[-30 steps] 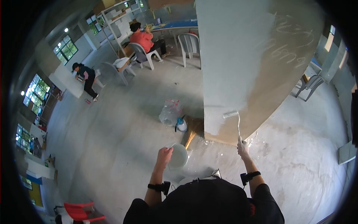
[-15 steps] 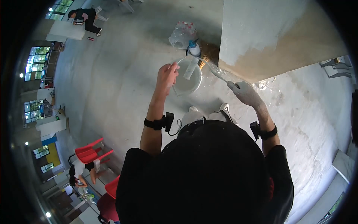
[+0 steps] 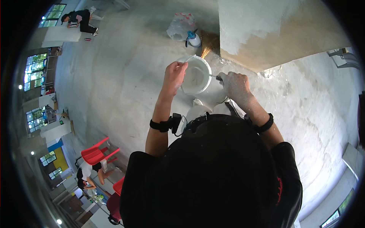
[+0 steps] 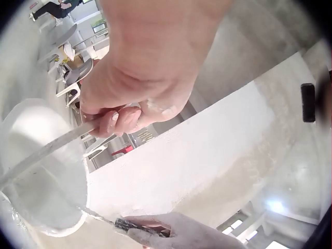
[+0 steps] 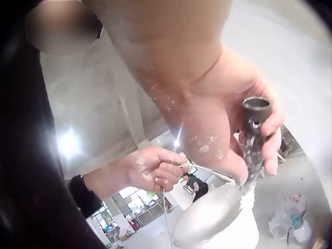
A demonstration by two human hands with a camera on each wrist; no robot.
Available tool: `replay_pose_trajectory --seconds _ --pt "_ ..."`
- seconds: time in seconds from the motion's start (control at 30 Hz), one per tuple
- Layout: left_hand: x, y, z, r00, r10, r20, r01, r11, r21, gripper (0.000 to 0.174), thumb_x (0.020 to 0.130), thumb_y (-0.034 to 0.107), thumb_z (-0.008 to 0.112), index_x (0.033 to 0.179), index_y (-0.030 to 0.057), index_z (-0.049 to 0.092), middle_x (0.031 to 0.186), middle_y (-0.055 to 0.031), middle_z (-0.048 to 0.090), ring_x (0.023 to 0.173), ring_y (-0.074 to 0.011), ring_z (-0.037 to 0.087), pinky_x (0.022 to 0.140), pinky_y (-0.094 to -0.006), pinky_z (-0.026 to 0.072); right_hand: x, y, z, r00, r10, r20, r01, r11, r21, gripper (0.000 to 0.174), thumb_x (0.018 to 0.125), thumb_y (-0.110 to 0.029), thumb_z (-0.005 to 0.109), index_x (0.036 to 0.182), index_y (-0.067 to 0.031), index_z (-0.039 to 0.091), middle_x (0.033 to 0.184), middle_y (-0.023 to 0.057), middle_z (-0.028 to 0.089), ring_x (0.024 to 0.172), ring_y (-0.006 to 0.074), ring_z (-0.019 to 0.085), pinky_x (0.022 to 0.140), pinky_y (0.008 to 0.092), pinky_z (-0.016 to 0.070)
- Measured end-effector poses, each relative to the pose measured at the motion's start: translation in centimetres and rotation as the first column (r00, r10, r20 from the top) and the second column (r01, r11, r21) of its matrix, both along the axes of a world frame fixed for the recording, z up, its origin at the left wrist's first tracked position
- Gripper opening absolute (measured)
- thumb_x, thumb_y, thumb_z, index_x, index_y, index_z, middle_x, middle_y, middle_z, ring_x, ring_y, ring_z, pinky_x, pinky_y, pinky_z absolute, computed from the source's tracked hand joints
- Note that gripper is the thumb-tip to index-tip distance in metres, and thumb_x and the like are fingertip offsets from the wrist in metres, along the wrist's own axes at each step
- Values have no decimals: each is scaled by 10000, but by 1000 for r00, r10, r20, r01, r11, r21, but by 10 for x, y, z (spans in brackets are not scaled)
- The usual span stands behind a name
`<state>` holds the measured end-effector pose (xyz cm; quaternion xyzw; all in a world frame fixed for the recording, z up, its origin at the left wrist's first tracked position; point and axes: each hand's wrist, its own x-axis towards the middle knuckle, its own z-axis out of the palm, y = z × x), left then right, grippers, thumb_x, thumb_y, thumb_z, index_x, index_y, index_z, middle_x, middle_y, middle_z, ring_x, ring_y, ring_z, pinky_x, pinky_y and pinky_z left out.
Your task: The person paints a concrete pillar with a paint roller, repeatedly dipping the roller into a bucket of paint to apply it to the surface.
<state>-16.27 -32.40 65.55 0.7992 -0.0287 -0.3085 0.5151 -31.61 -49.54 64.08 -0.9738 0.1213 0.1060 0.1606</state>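
Head view: the left hand is up at the near-left rim of the white paint bucket, fingers curled and pinching its wire handle. The bucket is off the concrete floor, just in front of the lower corner of the half-painted panel. The right hand, speckled with paint, is clenched round the roller handle at the bucket's right rim, its thin metal shaft reaching in over the paint. Beyond the bucket, by the panel's foot, are a spray bottle, a broom and a plastic bag.

Left wrist view: fingertips of the left hand squeeze the wire handle, which arcs over the bucket. Low in the frame the right hand grasps the roller handle.

Right wrist view: the right hand has its fingers wrapped round the paint-smeared roller handle, which stands upright above the bucket. Opposite, the left hand pinches the wire. The spray bottle sits on the floor to the right.
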Motion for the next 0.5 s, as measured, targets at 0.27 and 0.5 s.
replay_pose_trajectory --seconds 0.27,0.5 --pt "-16 -18 2 996 -75 58 82 989 -124 195 875 195 587 763 43 539 514 58 371 443 -48 308 428 -233 261 -1 -1 -9 999 -6 -45 4 999 -45 266 897 -283 499 931 -62 643 690 143 646 696 298 668 597 391 526" --pt "-20 -22 11 997 -77 -21 75 991 -114 184 874 195 583 766 51 546 527 61 380 446 -44 315 426 -227 265 -2 2 -4 996 -27 -83 23 998 -55 339 896 -360 524 802 -74 680 701 105 671 688 253 682 581 369 527"
